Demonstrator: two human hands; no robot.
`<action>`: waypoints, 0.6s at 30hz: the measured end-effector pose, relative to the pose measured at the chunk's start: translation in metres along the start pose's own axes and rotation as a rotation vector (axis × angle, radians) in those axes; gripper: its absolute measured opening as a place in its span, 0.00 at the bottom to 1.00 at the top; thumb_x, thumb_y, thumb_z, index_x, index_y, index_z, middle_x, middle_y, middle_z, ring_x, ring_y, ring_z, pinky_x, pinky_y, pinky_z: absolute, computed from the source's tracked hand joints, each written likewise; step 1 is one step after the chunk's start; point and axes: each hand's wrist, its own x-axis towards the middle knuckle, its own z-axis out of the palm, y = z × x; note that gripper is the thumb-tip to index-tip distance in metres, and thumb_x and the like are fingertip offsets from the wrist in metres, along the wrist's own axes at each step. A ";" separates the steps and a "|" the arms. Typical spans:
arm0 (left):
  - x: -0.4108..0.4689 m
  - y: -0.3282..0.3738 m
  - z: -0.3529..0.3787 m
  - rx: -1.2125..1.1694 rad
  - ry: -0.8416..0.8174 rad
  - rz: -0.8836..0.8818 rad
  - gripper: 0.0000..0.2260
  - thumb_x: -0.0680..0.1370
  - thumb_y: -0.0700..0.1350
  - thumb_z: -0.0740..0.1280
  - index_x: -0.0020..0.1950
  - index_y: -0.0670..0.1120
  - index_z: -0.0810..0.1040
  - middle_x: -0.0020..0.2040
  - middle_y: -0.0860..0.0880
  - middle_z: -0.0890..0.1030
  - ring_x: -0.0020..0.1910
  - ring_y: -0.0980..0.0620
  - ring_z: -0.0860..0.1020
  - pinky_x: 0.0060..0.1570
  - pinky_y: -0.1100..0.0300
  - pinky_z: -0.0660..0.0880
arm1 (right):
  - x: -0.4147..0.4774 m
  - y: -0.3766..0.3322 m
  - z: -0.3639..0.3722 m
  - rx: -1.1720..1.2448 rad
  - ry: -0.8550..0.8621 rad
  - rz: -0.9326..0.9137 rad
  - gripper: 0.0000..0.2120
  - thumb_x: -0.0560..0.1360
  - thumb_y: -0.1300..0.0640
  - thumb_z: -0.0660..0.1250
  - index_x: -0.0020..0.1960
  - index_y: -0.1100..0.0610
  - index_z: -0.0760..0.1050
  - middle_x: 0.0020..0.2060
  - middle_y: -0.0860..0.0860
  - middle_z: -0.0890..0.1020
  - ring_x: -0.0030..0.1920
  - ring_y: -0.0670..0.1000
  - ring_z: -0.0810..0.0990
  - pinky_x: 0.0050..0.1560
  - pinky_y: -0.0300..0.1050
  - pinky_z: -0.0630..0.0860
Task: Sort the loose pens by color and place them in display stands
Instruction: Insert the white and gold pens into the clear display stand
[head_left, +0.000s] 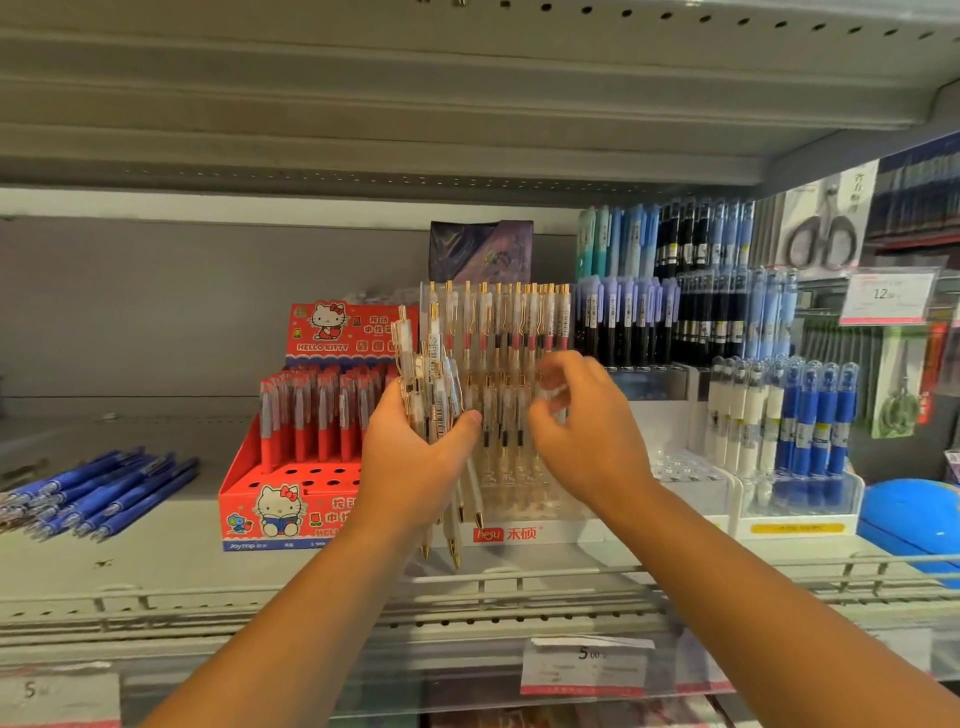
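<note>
My left hand (415, 452) grips a bunch of clear pens with gold clips and tips (431, 384), held upright in front of the clear display stand (540, 530) with the red label. That stand holds rows of the same clear pens (509, 322). My right hand (582, 421) hovers at the stand's middle rows with curled fingers; a blurred clear pen seems to sit at its fingertips, but this is unclear. Loose blue pens (98, 493) lie on the shelf at the left.
A red cartoon-cat box (249, 499) with red pens stands left of the clear stand. Stands of blue, black and white pens (779, 415) fill the right. A blue object (909, 514) lies far right. A wire rail (467, 587) runs along the shelf front.
</note>
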 end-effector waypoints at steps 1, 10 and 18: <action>0.001 0.000 0.000 -0.005 -0.001 0.000 0.16 0.74 0.41 0.73 0.57 0.56 0.75 0.47 0.66 0.82 0.46 0.67 0.80 0.39 0.75 0.74 | -0.002 -0.008 -0.002 0.152 -0.030 -0.032 0.12 0.76 0.60 0.65 0.59 0.51 0.73 0.50 0.46 0.77 0.44 0.43 0.77 0.43 0.37 0.76; 0.001 -0.001 0.003 -0.065 -0.076 0.013 0.18 0.73 0.36 0.73 0.57 0.55 0.77 0.47 0.60 0.84 0.46 0.62 0.83 0.40 0.71 0.77 | 0.002 -0.049 0.001 0.704 -0.280 0.257 0.12 0.77 0.57 0.69 0.60 0.55 0.79 0.49 0.50 0.83 0.50 0.47 0.82 0.47 0.41 0.80; -0.001 0.004 0.002 -0.037 -0.078 0.018 0.18 0.72 0.41 0.76 0.55 0.58 0.76 0.47 0.66 0.83 0.47 0.67 0.81 0.40 0.75 0.74 | 0.004 -0.039 -0.001 0.783 -0.220 0.325 0.06 0.76 0.61 0.70 0.52 0.53 0.78 0.47 0.55 0.81 0.41 0.48 0.81 0.34 0.34 0.77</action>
